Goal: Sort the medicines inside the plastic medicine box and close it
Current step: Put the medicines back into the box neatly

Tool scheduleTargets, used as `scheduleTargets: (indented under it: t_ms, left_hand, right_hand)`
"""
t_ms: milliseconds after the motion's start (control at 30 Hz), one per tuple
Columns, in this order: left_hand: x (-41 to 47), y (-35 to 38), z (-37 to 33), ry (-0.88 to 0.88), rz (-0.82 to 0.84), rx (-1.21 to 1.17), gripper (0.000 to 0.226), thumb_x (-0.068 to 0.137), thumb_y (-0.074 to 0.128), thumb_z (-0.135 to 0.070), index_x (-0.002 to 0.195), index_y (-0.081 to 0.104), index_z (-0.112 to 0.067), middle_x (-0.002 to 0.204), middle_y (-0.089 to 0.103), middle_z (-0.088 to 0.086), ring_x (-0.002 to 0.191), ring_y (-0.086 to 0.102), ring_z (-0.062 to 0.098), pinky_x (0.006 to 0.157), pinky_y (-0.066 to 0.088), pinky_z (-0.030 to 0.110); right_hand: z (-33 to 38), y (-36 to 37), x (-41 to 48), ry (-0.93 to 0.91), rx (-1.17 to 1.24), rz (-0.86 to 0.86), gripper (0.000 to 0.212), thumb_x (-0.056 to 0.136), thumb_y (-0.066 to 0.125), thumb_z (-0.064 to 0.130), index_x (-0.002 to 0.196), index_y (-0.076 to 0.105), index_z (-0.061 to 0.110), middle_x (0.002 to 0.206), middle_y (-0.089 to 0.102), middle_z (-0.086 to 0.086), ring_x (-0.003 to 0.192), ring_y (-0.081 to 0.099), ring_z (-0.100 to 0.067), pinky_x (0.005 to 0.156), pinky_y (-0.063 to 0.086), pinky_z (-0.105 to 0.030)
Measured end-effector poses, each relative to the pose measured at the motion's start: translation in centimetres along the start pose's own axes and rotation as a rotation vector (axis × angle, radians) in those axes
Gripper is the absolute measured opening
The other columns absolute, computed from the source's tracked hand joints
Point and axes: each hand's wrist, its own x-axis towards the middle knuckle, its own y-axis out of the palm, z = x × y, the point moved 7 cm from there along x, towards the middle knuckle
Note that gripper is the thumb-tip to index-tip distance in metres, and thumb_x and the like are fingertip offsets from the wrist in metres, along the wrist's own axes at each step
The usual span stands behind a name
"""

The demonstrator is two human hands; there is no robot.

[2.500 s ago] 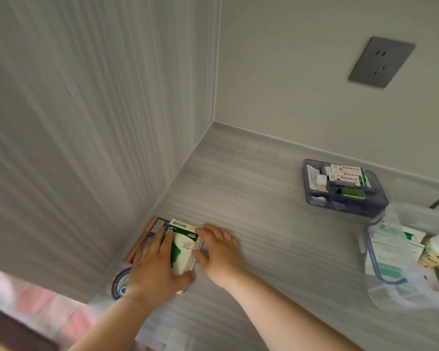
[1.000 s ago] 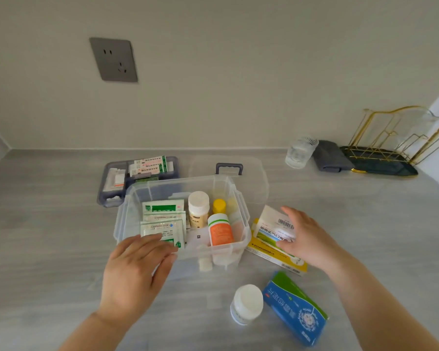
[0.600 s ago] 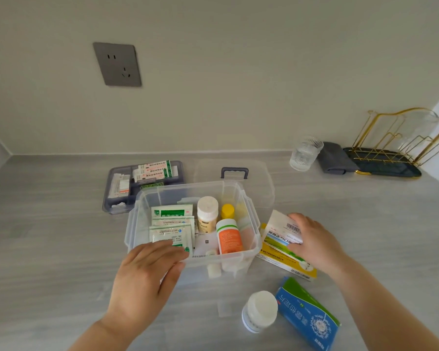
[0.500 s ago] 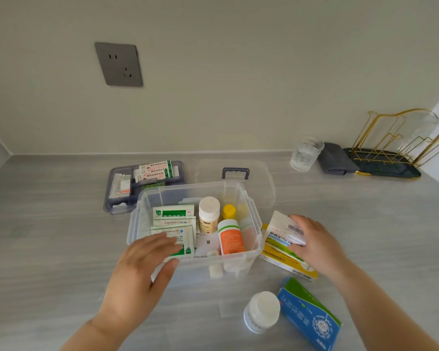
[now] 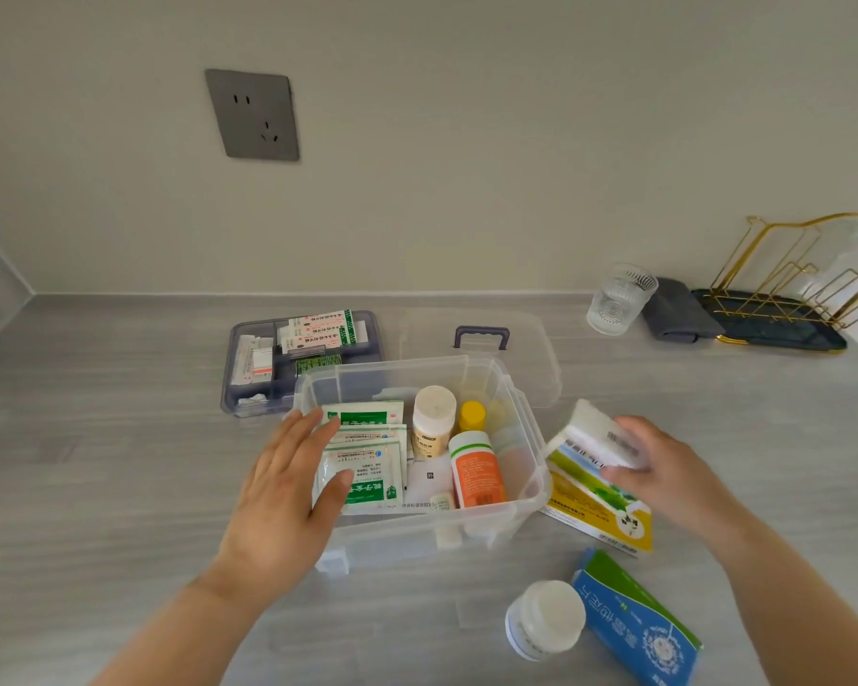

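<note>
Item: clear plastic medicine box (image 5: 526, 438), lid off, set at the centre of the grey counter (image 5: 120, 462).

Contents: a stack of green-and-white sachets (image 5: 367, 458) is held in the 9 o'clock half; a white-capped bottle (image 5: 434, 418), a yellow-capped bottle (image 5: 472, 416) and an orange-labelled bottle (image 5: 476, 470) are stood upright in the 3 o'clock half.

Left hand (image 5: 288, 492): laid flat, fingers together and extended, over the box's 9 o'clock rim and the sachets.

Right hand (image 5: 664, 467): closed around a white carton (image 5: 590, 438), which is held tilted just above a yellow-and-green carton (image 5: 600, 512) at 3 o'clock of the box.

Outside the box: a white-lidded jar (image 5: 546, 618) and a blue carton (image 5: 640, 631) are laid at 5 o'clock, touching. A grey divided tray (image 5: 248, 388) with small packets is placed at 11 o'clock, the clear lid (image 5: 541, 358) with handle at 12 to 1 o'clock.

Background, at 2 o'clock: glass tumbler (image 5: 620, 299), folded grey cloth (image 5: 677, 311), gold wire rack (image 5: 803, 274). A wall socket (image 5: 253, 115) is mounted at 11 o'clock.
</note>
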Motion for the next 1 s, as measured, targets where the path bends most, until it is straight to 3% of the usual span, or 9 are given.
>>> scheduleTargets:
  t_ms: [133,200,267,333,433,567,667,733,1000]
  left_hand:
    - [-0.1,-0.1,0.0,0.017,-0.030,-0.051,0.047,0.089,0.046,-0.018,0.133,0.030,-0.015,0.148,0.026,0.002,0.128,0.005,0.000,0.111,0.008,0.027]
    - [-0.1,-0.3,-0.1,0.023,-0.065,-0.086,0.045,0.090,0.044,-0.020,0.133,0.031,-0.014,0.145,0.028,-0.001,0.128,0.007,0.000,0.109,0.009,0.025]
    - [-0.3,-0.4,-0.3,0.033,-0.083,-0.114,0.049,0.088,0.037,-0.030,0.133,0.030,-0.015,0.140,0.025,-0.009,0.127,0.009,0.000,0.107,0.009,0.023]
    - [-0.3,-0.5,-0.2,0.022,-0.088,-0.143,0.049,0.088,0.036,-0.031,0.134,0.027,-0.017,0.135,0.021,-0.012,0.127,0.009,-0.001,0.108,0.009,0.024]
    - [-0.5,-0.4,0.0,-0.012,-0.092,-0.201,0.051,0.088,0.037,-0.028,0.135,0.023,-0.016,0.140,0.027,-0.005,0.132,0.015,0.007,0.110,0.014,0.031]
    - [-0.6,-0.3,0.2,-0.036,-0.088,-0.254,0.060,0.085,0.030,-0.048,0.135,0.022,-0.016,0.142,0.033,0.002,0.135,0.023,0.018,0.110,0.019,0.033]
    - [-0.5,-0.2,0.3,-0.028,-0.064,-0.255,0.068,0.073,0.021,-0.070,0.129,0.014,-0.033,0.136,0.028,-0.009,0.133,0.020,0.012,0.109,0.016,0.028]
    - [-0.4,0.0,0.5,-0.031,-0.061,-0.261,0.052,0.074,0.023,-0.063,0.120,0.012,-0.041,0.140,0.029,-0.006,0.136,0.019,0.014,0.109,0.015,0.027]
    - [-0.3,0.2,1.0,-0.026,-0.061,-0.272,0.073,0.061,0.006,-0.084,0.119,0.014,-0.040,0.144,0.033,0.008,0.131,0.015,0.006,0.107,0.014,0.025]
  right_hand:
    - [3.2,-5.6,-1.6,-0.112,0.080,-0.308,0.052,0.075,0.067,0.013,0.123,0.045,0.017,0.120,0.059,-0.012,0.102,0.055,-0.029,0.078,0.044,-0.037]
    - [6.5,-7.0,-2.8,-0.257,0.116,-0.359,0.055,0.072,0.070,0.013,0.120,0.047,0.025,0.111,0.060,0.003,0.100,0.053,-0.019,0.075,0.042,-0.030]
    - [10.5,-6.2,-3.6,-0.399,0.244,-0.211,0.055,0.068,0.072,0.016,0.109,0.049,0.045,0.097,0.056,0.029,0.089,0.054,0.005,0.071,0.043,-0.014]
    - [13.7,-3.5,-3.4,-0.467,0.268,-0.003,0.056,0.068,0.071,0.019,0.105,0.046,0.053,0.102,0.056,0.031,0.093,0.053,0.016,0.078,0.043,-0.005]
    - [17.0,2.2,-2.0,-0.513,0.099,0.255,0.056,0.074,0.067,0.018,0.122,0.043,0.032,0.122,0.056,0.008,0.102,0.052,-0.005,0.077,0.044,-0.015]
    - [18.5,9.4,-0.3,-0.470,-0.059,0.522,0.057,0.078,0.063,0.023,0.126,0.032,0.024,0.129,0.051,-0.004,0.094,0.052,-0.014,0.066,0.044,-0.021]
    - [18.6,12.7,0.5,-0.437,-0.139,0.666,0.055,0.080,0.062,0.023,0.126,0.032,0.019,0.129,0.049,-0.007,0.100,0.052,-0.020,0.081,0.046,-0.029]
    - [18.7,14.0,0.8,-0.426,-0.149,0.764,0.054,0.080,0.063,0.022,0.127,0.036,0.018,0.130,0.050,-0.007,0.109,0.051,-0.023,0.094,0.046,-0.036]
    - [18.6,16.2,1.8,-0.396,-0.248,0.943,0.049,0.085,0.055,0.026,0.130,0.039,0.018,0.137,0.046,-0.005,0.121,0.044,-0.023,0.105,0.037,-0.036]
